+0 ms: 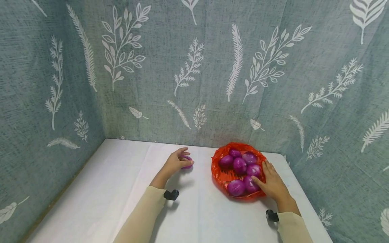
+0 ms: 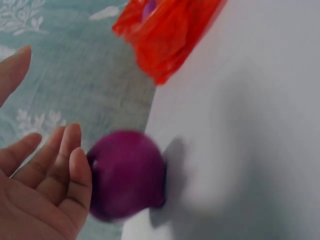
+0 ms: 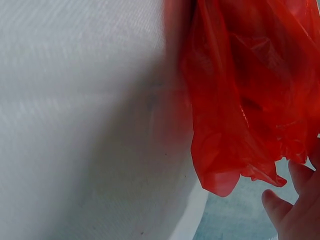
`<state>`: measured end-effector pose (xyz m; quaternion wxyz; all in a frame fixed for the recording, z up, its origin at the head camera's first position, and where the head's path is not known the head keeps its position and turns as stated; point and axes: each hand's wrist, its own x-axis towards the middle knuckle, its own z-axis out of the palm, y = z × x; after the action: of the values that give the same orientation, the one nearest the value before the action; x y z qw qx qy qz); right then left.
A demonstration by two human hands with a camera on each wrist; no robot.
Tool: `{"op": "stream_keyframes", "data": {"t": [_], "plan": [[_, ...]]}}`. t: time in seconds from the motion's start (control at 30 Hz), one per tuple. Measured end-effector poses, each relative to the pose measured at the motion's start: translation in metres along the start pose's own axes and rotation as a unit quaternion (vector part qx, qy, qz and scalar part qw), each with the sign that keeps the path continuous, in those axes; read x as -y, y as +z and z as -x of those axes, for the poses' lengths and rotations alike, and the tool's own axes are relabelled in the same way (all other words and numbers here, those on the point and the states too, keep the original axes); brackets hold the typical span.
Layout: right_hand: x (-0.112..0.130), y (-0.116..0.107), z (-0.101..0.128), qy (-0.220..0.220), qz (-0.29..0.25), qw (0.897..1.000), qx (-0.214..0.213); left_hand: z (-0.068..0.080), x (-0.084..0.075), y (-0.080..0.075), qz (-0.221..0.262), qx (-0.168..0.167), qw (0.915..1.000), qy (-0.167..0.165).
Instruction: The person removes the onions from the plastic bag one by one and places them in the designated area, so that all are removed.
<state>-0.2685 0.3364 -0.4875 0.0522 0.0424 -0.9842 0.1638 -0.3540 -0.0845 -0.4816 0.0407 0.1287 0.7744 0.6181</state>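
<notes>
Lone red onion (image 2: 127, 175) found on the table, left of the bag. Left hand (image 1: 174, 162) reached over it with fingers extended and lightly bent; its side is touched by the fingers, while the thumb is seen well apart in the left wrist view, so no grip is judged to be closed yet. Smooth, round skin: rolling is to be expected if it is nudged from one side only. Thumb best brought to the opposite face, fingers wrapped below the widest part, and the onion lifted straight up.

Right hand (image 1: 275, 185) laid at the bag's right edge, fingers straight along the outside, thumb over an onion within. Light pressure advised there; thin red plastic bag (image 1: 216, 176) could be dragged or collapsed. Seven red onions (image 1: 239, 166) counted inside, loosely heaped; dark lettering only partly legible.

Table (image 1: 188, 222) covered in white, faint creases noted, soft shadows cast beneath both arms. Space enclosed by grey-green fabric (image 1: 212, 77) printed with white leaves and sprigs, hung behind and at both sides.
</notes>
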Motion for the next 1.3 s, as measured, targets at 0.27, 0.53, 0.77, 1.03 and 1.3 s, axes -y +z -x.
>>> {"op": "stream_keyframes", "data": {"t": [0.27,0.53,0.77,1.03,1.3], "plan": [[-0.001,0.0,0.001,0.012,-0.016,1.0,0.001,0.004,-0.003,0.03,0.004,0.033,0.9994,0.011],[-0.001,0.003,0.004,0.01,-0.012,1.0,-0.004,0.013,-0.008,0.061,0.012,0.081,0.9964,0.022],[-0.004,0.001,0.007,-0.015,0.02,1.0,-0.015,0.014,-0.011,0.085,0.017,0.109,0.9932,0.036],[-0.006,0.0,0.005,-0.038,0.036,0.998,-0.021,0.014,-0.013,0.107,0.029,0.142,0.9884,0.046],[-0.007,-0.001,0.005,-0.025,0.028,0.999,-0.01,0.009,-0.01,0.122,0.009,0.159,0.9861,0.048]]}}
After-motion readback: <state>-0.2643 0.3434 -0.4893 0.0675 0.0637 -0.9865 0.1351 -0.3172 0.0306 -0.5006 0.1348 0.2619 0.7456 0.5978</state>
